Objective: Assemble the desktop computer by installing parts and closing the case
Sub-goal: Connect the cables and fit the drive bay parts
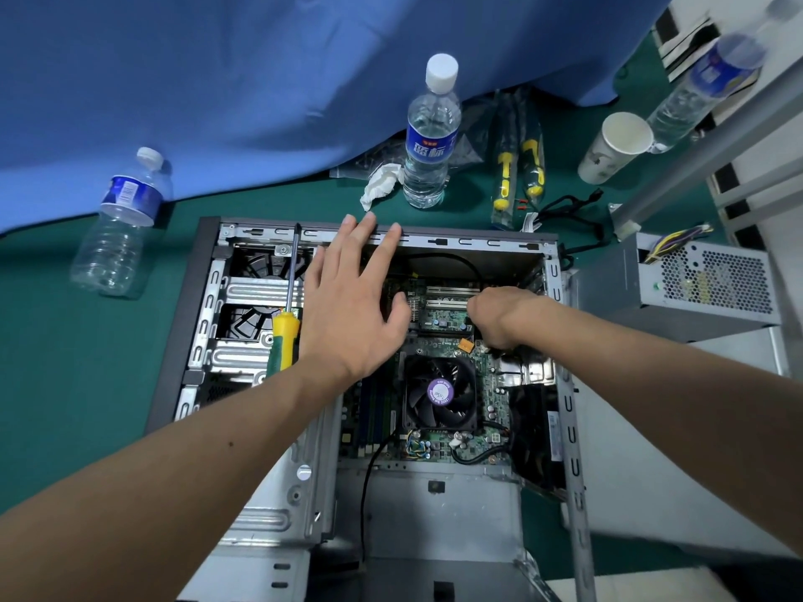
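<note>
Hands [354, 297] over open case [208, 297], motherboard [452, 445] and fan [439, 393] exposed

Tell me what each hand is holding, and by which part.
The left hand holds nothing; it is spread open over the case. The right hand is curled down at the motherboard; what it grips cannot be told.

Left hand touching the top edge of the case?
Cannot tell. Head view shows the left hand spread, fingertips overlapping the case top rail, but contact or hovering isn't plain.
</note>
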A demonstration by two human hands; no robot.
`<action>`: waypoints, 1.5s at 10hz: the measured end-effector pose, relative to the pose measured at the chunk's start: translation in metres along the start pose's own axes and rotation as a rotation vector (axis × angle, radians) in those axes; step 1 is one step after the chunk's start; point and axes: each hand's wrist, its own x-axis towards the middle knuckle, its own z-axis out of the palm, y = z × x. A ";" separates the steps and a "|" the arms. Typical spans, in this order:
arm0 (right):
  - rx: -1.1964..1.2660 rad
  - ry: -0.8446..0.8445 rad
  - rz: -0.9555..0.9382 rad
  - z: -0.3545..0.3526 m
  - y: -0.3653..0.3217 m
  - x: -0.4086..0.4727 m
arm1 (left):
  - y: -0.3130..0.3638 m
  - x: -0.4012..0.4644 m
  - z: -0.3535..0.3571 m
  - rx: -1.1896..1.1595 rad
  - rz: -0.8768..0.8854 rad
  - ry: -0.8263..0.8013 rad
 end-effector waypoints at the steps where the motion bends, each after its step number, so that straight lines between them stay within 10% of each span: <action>1: 0.005 -0.008 0.004 0.000 0.000 0.000 | 0.000 0.000 0.001 0.002 -0.001 0.000; 15: -0.027 0.004 -0.072 -0.004 -0.011 -0.017 | -0.001 0.001 0.005 0.001 0.008 0.034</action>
